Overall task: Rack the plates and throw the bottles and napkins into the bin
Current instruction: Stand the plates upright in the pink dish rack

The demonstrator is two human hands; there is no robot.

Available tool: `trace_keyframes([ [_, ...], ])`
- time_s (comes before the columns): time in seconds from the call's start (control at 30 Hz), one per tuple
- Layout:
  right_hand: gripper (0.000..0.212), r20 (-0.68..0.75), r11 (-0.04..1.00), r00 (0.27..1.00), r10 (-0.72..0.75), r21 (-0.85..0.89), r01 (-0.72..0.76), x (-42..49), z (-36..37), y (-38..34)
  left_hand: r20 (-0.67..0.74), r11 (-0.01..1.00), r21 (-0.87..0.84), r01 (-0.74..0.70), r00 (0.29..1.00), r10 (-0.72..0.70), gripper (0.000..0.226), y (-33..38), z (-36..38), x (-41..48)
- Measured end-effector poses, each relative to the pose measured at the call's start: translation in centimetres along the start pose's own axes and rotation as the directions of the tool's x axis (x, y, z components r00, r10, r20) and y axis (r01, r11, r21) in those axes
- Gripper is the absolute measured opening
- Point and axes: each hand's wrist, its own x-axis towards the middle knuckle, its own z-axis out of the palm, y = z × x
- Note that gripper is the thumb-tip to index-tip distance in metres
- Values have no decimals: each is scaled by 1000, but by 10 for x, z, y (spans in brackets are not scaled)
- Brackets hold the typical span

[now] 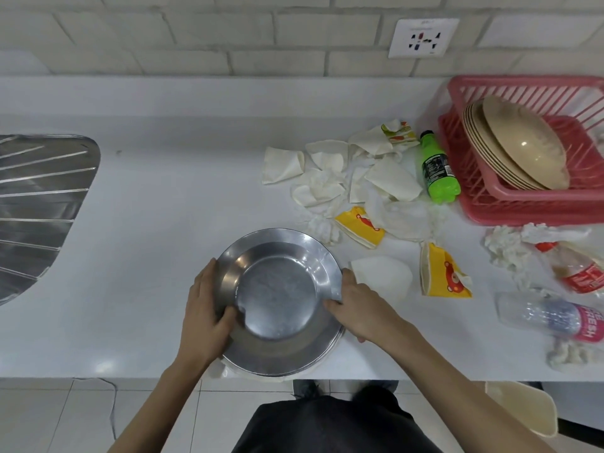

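Steel plate [277, 299]: near counter [163, 223] front edge, atop similar plates. Left hand [204, 313] and right hand [354, 304] grip opposite rims, thumbs curled inside. Beige plates [510, 148]: upright in pink rack [529, 204]. Green bottle [438, 168], napkins [327, 178]: just left of rack.

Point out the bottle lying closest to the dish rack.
The green bottle, beside the pink rack; the red-labelled bottle and pink-labelled bottle lie farther forward.
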Motion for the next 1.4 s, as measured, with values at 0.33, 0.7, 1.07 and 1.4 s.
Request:
trace_keyframes([
  [0.33, 48, -149, 957, 978, -146, 228, 178, -23, -29, 17, 13, 983, -72, -170, 985, 172, 51, 45, -19, 24],
  [0.7, 17, -613, 749, 790, -22, 513, 419, -67, -100, 81, 289, 828, -546, -128, 899, 330, 17, 207, 82, 42],
  [1.07, 21, -794, 746, 589, 152, 483, 459, -81, -173, 205, 323, 654, -288, -699, 572, 754, 37, 341, 194, 117],
  [1.4, 38, -764, 854, 643, -57, 297, 427, -34, -257, 298, 698, 80, 426, -901, 384, 604, 115, 385, 251, 245],
])
